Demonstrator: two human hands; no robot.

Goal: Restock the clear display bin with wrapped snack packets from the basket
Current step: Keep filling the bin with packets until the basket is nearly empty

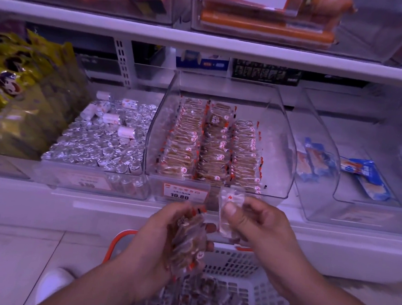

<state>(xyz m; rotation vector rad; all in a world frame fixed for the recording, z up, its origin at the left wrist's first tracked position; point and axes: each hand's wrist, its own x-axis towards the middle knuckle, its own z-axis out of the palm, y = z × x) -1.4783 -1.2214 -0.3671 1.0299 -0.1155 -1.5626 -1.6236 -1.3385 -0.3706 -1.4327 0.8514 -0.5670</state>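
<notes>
Head view: the fingers (pixel 210 227) of the left hand (pixel 163 236) are curled around a thick bunch of snack packets (pixel 188 243), brown bars in clear wrap with small orange marks. The right hand (pixel 259 226) pinches one clear packet (pixel 226 213) between its thumb and curled fingers, held upright just beside the bunch. Both hands hang over the white basket (pixel 236 262) with orange handles, which sits on the floor and has more loose packets (pixel 197 295) inside. Just past the hands is the front edge of the shelf (pixel 93 206), and on it stands the clear display bin (pixel 281 144). Three neat rows of the same packets (pixel 210 148) fill its left and middle parts; the right part of the bin floor is bare. An orange price tag (pixel 184 192) sits on the bin's front wall. On the shelf to the left is a bin of silver wrapped sweets (pixel 99 141), and to the right a bin with blue packets (pixel 316 160).
</notes>
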